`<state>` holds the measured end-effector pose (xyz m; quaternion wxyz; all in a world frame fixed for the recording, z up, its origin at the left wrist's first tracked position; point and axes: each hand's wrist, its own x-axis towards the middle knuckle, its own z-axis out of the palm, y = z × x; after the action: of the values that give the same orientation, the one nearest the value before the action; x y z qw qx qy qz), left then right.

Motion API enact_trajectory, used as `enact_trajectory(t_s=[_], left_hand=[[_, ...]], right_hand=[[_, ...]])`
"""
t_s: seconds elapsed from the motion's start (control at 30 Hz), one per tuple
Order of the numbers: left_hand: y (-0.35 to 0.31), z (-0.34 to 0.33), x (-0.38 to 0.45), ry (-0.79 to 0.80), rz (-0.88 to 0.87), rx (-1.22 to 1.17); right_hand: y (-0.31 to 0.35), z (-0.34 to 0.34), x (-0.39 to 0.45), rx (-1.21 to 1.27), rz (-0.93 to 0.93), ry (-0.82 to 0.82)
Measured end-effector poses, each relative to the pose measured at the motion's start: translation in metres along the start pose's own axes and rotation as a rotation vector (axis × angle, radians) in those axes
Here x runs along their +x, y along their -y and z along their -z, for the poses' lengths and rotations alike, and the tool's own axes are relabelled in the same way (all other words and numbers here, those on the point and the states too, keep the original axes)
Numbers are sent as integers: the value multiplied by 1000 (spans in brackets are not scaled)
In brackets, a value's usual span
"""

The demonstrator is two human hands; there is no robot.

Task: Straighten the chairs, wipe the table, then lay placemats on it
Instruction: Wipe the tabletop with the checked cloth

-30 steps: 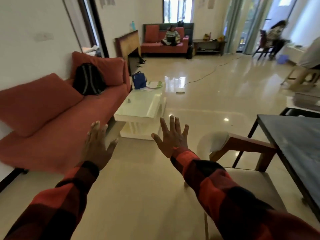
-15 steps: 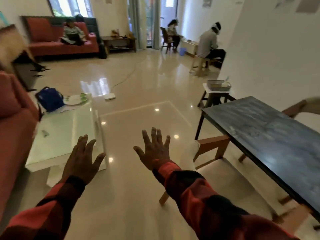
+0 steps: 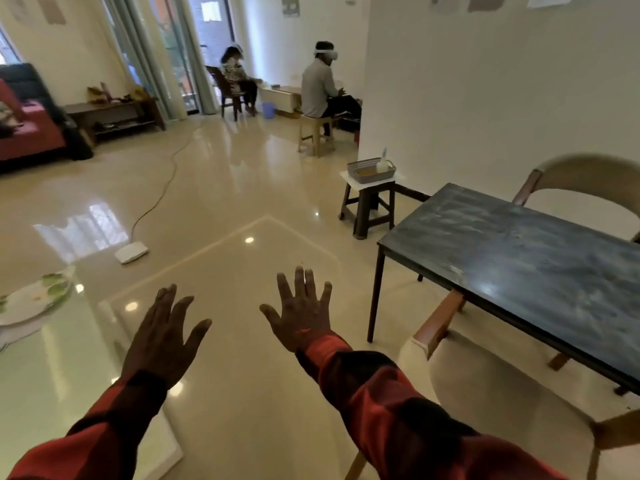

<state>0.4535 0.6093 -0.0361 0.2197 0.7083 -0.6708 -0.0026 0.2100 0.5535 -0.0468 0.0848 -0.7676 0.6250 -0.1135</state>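
Head view, person standing at the near corner of a dark table (image 3: 519,258). Left hand (image 3: 162,336) and right hand (image 3: 301,315) are both reaching forward over the glossy floor (image 3: 225,202), palms down, fingers straight and spread apart; neither hand is holding or touching anything; both arms are showing red-and-black checked sleeves (image 3: 381,403).

The table, dark and streaked on top, on thin black legs, is lying to the right of the right hand, its bare top carrying nothing that is showing. A near chair (image 3: 485,386), pale seat and wooden frame, is sitting at the table's near long side, its backrest toward the person and partly under the right forearm; a far chair (image 3: 585,188), curved pale back on wooden posts, is standing at the opposite side against the white wall (image 3: 485,98).

Beyond the table's far corner, a small dark stool (image 3: 369,206) is bearing a grey tray (image 3: 370,171) with a white bottle-like item in it, too small to tell further. At lower left, a white low table (image 3: 52,375) is carrying a plate (image 3: 31,299) with green markings. A white flat device (image 3: 131,252) is lying on the floor, a cable (image 3: 166,181) running from it; a red sofa (image 3: 27,133) is standing at far left; two seated persons (image 3: 322,88) are showing in the background.
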Motion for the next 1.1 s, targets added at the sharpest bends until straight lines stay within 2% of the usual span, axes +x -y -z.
enact_trajectory(t_s=[0.23,0.67,0.87,1.1], left_hand=[[32,-25,150,28,-134,-50],[89,-121,422,172,-349,-179],[91,-147,538,233,-431,-193],[69,-206,669,317,-547,-212]], right_hand=[[7,3,116,-24,-122,-43],[13,-17,338,-126,-425,-59],[13,-13,441,-154,-510,-121],[-23,-36,566,-103,-583,-111]])
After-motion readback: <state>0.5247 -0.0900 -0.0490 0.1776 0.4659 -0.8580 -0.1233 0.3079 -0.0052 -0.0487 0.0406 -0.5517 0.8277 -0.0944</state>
